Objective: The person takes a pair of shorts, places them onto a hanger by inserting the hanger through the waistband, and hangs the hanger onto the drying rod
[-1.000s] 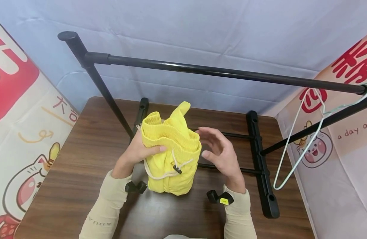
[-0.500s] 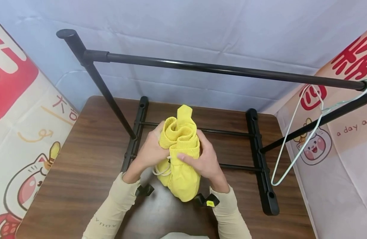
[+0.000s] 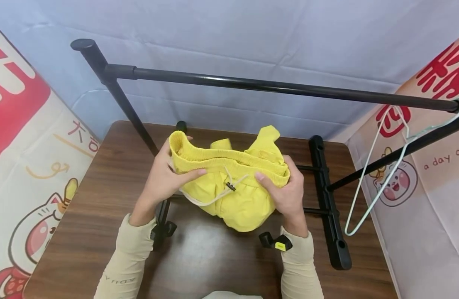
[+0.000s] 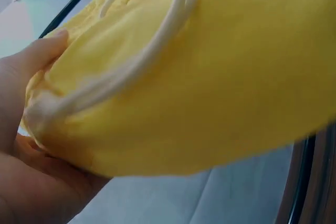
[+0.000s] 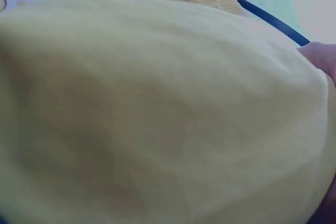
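A pair of yellow drawstring shorts [image 3: 248, 207] is held up between both hands in the head view, its gathered elastic waistband stretched sideways. My left hand [image 3: 160, 180] grips the left end of the waistband, thumb in front and fingers behind, out of sight. At the other end my right hand [image 3: 289, 193] holds the band the same way. From the front hangs a white cord with a black toggle [image 3: 230, 187]. Yellow cloth [image 5: 157, 103] fills most of the right wrist view. In the left wrist view the cord [image 4: 131, 69] loops across the shorts near my left thumb.
A black garment rack stands on the brown wooden table [image 3: 91, 220], its top bar [image 3: 252, 85] running beyond the hands. One pale green hanger [image 3: 379, 187] hangs at the bar's right end. The rack's right foot [image 3: 328, 207] lies right of my right hand.
One second ago my right hand was loose beside the bundled shorts; it then took hold. The hands came together, then moved apart, spreading the waistband wide with its front facing me.
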The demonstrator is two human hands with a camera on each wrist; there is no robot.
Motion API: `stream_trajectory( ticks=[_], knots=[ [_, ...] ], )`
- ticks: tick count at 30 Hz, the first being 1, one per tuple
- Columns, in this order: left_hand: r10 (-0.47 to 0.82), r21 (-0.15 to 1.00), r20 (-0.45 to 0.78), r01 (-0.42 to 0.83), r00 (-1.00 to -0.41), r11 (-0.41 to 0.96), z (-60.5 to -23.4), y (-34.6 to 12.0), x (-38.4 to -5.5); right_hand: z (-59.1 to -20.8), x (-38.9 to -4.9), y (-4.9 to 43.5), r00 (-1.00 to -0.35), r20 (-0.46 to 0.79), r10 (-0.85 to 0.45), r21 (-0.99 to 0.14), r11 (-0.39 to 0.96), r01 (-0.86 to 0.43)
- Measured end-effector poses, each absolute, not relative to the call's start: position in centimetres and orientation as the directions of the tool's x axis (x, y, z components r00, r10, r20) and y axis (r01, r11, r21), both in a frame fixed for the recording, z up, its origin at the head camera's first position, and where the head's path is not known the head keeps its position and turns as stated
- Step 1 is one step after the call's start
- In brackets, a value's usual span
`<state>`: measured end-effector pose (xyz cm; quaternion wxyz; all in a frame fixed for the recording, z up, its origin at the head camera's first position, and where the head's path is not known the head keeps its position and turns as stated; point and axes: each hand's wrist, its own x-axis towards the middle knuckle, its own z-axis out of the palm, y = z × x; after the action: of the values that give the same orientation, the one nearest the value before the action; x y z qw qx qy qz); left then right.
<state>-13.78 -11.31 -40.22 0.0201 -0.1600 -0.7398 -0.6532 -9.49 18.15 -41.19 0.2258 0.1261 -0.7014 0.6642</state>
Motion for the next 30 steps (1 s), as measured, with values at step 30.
stream_trajectory(
  ticks=[30],
  knots=[
    [0.375, 0.938, 0.339, 0.276, -0.863, -0.211, -43.9, -5.7, -10.9, -40.8, -10.5, 16.2, -0.941, 0.328, -0.087, -0.943, -0.092, -0.320]
  ],
)
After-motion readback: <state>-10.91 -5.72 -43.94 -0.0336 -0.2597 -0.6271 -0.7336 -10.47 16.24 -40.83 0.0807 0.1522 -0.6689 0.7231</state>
